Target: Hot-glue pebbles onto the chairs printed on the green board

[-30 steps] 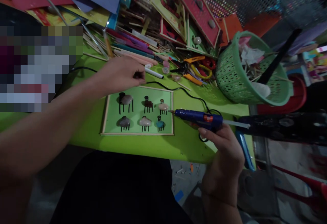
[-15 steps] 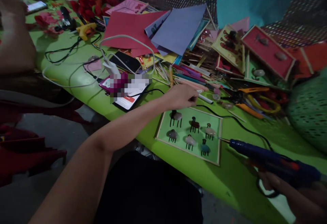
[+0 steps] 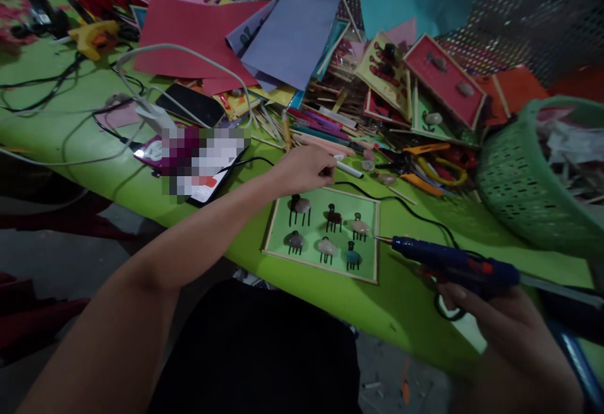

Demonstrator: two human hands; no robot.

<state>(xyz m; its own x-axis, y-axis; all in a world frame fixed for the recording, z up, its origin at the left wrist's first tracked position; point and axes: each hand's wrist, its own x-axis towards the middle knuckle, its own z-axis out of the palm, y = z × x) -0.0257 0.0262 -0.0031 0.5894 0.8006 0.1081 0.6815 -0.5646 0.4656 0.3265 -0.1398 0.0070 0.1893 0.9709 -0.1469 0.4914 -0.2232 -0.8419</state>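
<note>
Just below the middle of the frame lies a light-green rectangular card edged with thin pale wooden sticks (image 3: 311, 228), flat on a lime-green tabletop (image 3: 406, 332); it carries six little stone-bodied animals with black legs and heads (image 3: 327, 248), set in two rows of three. Right of it, my right hand (image 3: 507, 313) has its fingers wrapped round the grip of a blue glue gun with an orange-red patch (image 3: 438, 260); its slim metal nozzle (image 3: 384, 239) points left, the tip at the card's right edge; whether it touches, I cannot tell. Above the card's top edge, near the centre of the frame, my left hand (image 3: 304, 168) has its fingers curled inward, beside a white marker with a dark end (image 3: 348, 168); whether they pinch anything small, I cannot tell. As I judge it, I am at a gluing step, between one placement and another, since the gun is held ready and neither hand covers the stones; a next move would call for a steady wrist, the hot tip kept off my left fingers and the finished animals, and slack in the thin black cord (image 3: 406, 207) running behind the card.
</note>
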